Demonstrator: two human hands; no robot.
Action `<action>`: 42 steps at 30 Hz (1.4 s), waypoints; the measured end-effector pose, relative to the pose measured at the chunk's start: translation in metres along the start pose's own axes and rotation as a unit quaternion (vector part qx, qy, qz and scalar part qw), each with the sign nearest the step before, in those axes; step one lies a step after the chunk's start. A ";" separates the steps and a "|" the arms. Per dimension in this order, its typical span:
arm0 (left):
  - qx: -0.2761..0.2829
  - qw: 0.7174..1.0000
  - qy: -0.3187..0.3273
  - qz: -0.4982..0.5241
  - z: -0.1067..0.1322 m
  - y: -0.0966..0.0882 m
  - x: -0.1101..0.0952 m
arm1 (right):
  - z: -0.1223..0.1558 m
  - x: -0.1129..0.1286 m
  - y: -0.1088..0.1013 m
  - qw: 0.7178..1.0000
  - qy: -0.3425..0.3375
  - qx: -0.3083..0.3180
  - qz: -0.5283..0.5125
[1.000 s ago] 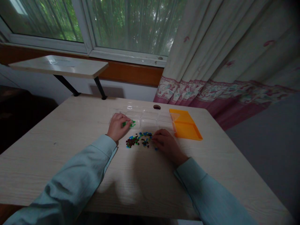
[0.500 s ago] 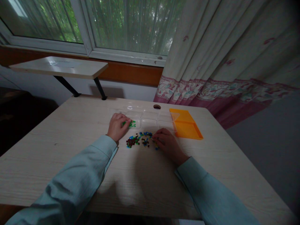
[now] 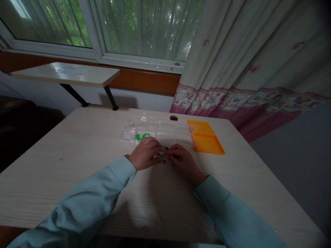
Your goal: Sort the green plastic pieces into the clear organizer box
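My left hand [image 3: 146,153] lies over the pile of small coloured pieces [image 3: 164,147], its fingers drawn together and pointing right. Facing it, my right hand [image 3: 184,160] has its fingertips pinched at the pile's right side. The two hands' fingertips meet or nearly meet, and anything held there is too small to make out. Most of the pile is hidden under my left hand; a few blue, green and dark bits show between the hands. Just behind, a clear divided plastic box [image 3: 165,132] has small green pieces [image 3: 141,136] in one front compartment.
An orange two-part tray [image 3: 207,143] lies to the right, by the box's right end. Behind the box is a round hole [image 3: 173,118] in the wooden table [image 3: 85,148]. A raised shelf [image 3: 77,77] stands at the back left, near the window and curtain [image 3: 222,69].
My left hand has left the compartment with the green pieces and come right and nearer, over the pile, to my right hand. My right hand has stayed almost in place.
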State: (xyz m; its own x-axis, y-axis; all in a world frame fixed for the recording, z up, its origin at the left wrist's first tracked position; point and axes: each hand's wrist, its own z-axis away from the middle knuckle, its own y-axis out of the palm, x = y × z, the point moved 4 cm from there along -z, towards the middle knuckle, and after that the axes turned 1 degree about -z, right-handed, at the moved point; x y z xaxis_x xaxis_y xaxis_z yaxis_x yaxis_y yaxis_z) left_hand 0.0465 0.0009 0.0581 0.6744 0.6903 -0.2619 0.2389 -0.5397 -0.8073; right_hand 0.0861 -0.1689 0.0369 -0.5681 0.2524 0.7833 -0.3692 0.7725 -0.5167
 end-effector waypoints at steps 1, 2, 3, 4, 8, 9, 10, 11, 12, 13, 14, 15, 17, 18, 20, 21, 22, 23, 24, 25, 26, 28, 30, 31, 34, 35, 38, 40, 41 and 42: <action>0.000 1.000 -0.001 0.000 0.000 0.000 0.001 | 0.000 0.000 0.000 1.000 0.002 0.000 -0.003; 0.000 1.000 -0.001 0.001 0.001 -0.001 0.002 | 0.000 0.000 0.000 1.000 0.004 0.000 -0.006; 0.003 1.000 0.000 0.001 0.001 -0.001 0.004 | 0.000 0.000 0.000 1.000 0.004 -0.002 -0.010; 0.006 1.000 0.002 0.000 0.001 -0.001 0.005 | 0.000 0.000 0.000 1.000 0.005 -0.004 -0.015; 0.018 1.000 0.018 -0.009 0.002 0.001 0.004 | 0.000 0.001 -0.001 0.999 0.016 -0.005 -0.029; 0.017 1.000 0.024 -0.010 0.002 0.001 0.003 | 0.000 0.002 -0.001 0.999 0.016 -0.003 -0.028; 0.014 0.999 0.029 -0.009 0.002 0.000 0.002 | 0.000 0.003 -0.001 1.000 0.013 -0.001 -0.025; 0.009 1.000 0.029 -0.007 0.002 0.000 0.003 | 0.000 0.004 -0.001 1.000 0.008 0.000 -0.019; 0.001 1.000 0.023 -0.004 0.002 -0.002 0.004 | -0.001 0.004 -0.001 1.000 0.004 -0.002 -0.009; -0.010 1.000 0.012 -0.004 0.003 -0.004 0.006 | -0.001 0.004 -0.002 1.000 0.002 -0.007 0.006; -0.025 1.000 -0.006 -0.006 0.003 -0.006 0.010 | -0.001 0.003 -0.004 1.000 0.005 -0.014 0.025; -0.048 0.998 -0.030 -0.012 0.004 -0.010 0.016 | -0.001 0.001 -0.006 0.999 0.008 -0.022 0.047; -0.101 0.990 -0.089 -0.034 0.008 -0.018 0.031 | -0.001 -0.003 -0.011 0.994 0.008 -0.037 0.099; -0.131 0.983 -0.120 -0.048 0.010 -0.022 0.039 | -0.001 -0.005 -0.014 0.991 0.000 -0.041 0.129; -0.175 0.966 -0.172 -0.076 0.015 -0.028 0.055 | -0.002 -0.006 -0.019 0.981 -0.030 -0.033 0.187; -0.189 0.960 -0.190 -0.086 0.017 -0.030 0.062 | -0.003 -0.006 -0.022 0.976 -0.048 -0.023 0.213; -0.197 0.955 -0.201 -0.092 0.018 -0.031 0.067 | -0.003 -0.005 -0.023 0.970 -0.065 -0.007 0.233; -0.203 0.952 -0.209 -0.095 0.019 -0.032 0.071 | -0.003 -0.004 -0.024 0.965 -0.081 0.014 0.249; -0.205 0.951 -0.213 -0.093 0.020 -0.031 0.073 | -0.004 -0.003 -0.025 0.960 -0.094 0.038 0.261; -0.203 0.951 -0.215 -0.090 0.020 -0.031 0.075 | -0.004 -0.002 -0.025 0.955 -0.103 0.063 0.272; -0.200 0.952 -0.217 -0.086 0.020 -0.030 0.075 | -0.004 -0.001 -0.024 0.950 -0.108 0.084 0.282; -0.191 0.954 -0.217 -0.080 0.020 -0.027 0.075 | -0.004 0.000 -0.023 0.942 -0.109 0.109 0.298; -0.186 0.955 -0.216 -0.075 0.020 -0.026 0.074 | -0.003 0.001 -0.022 0.939 -0.105 0.112 0.306; -0.186 0.956 -0.216 -0.074 0.020 -0.025 0.074 | -0.003 0.001 -0.021 0.939 -0.103 0.110 0.308; -0.189 0.955 -0.216 -0.073 0.020 -0.025 0.075 | -0.003 0.000 -0.021 0.941 -0.091 0.098 0.311; -0.188 0.956 -0.215 -0.073 0.020 -0.024 0.075 | -0.002 -0.001 -0.021 0.941 -0.086 0.096 0.312; -0.182 0.957 -0.215 -0.073 0.020 -0.024 0.075 | -0.002 -0.002 -0.021 0.942 -0.072 0.101 0.313; -0.180 0.957 -0.216 -0.074 0.019 -0.025 0.074 | -0.002 -0.002 -0.021 0.941 -0.067 0.106 0.314; -0.181 0.956 -0.217 -0.075 0.019 -0.025 0.074 | -0.002 -0.003 -0.021 0.941 -0.067 0.107 0.314; -0.180 0.956 -0.217 -0.075 0.019 -0.025 0.073 | -0.002 -0.003 -0.020 0.941 -0.067 0.107 0.314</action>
State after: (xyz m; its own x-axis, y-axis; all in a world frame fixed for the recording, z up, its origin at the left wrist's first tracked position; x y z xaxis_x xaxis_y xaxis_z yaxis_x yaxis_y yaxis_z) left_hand 0.0769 0.0741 0.0488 0.2793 0.8656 -0.4156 0.5883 -0.4963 -0.6384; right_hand 0.0968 -0.1841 0.0462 -0.8061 0.5328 0.2578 -0.0624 0.3566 -0.9322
